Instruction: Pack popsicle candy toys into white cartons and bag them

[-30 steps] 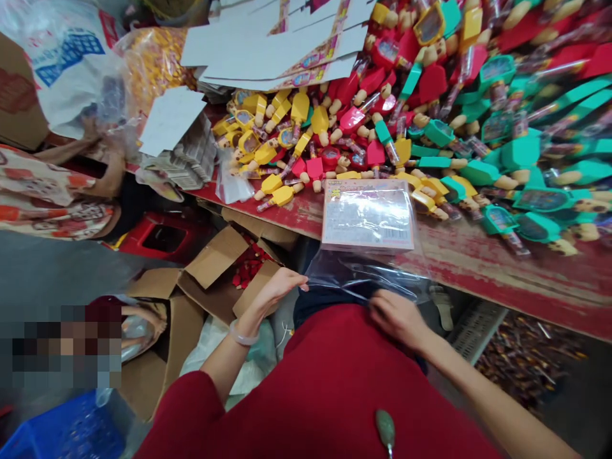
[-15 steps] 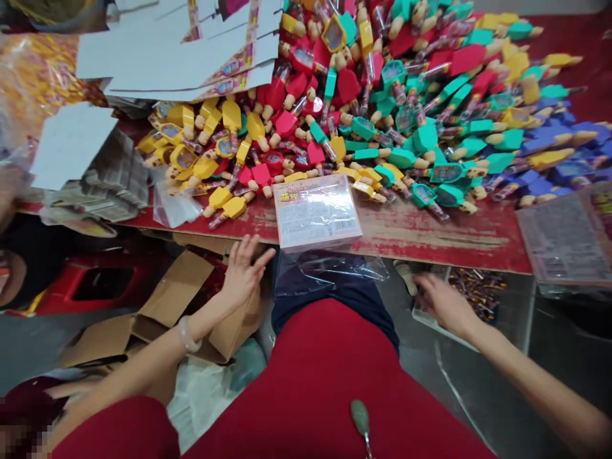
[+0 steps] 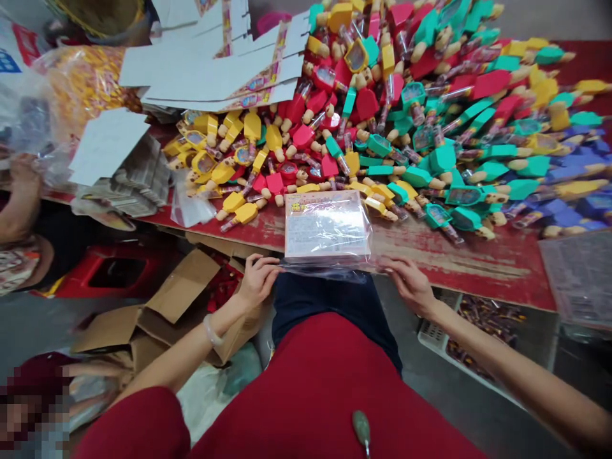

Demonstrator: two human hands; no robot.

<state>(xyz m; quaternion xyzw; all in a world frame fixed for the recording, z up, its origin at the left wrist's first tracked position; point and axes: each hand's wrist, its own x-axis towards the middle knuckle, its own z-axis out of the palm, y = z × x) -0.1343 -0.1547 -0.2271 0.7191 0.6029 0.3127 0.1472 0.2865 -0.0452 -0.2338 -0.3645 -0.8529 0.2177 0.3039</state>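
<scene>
A flat pink-edged carton [image 3: 327, 224], printed side up, sleeved in a clear plastic bag [image 3: 329, 273], on a worn red table's edge [image 3: 454, 268]

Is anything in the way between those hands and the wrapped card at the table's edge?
Nothing visible: the left hand and right hand both reach the clear bag around the card, with nothing between them.

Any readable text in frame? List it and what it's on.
Nothing can be quoted; no line is legible.
Pink-bordered card in clear plastic bag: yellow heading and small print, too small and glare-washed to read.
Flat printed cards: printed strips, too small to read.
Teal toy's label: too small to read.
Printed sheet at right edge: too blurred to read.
</scene>
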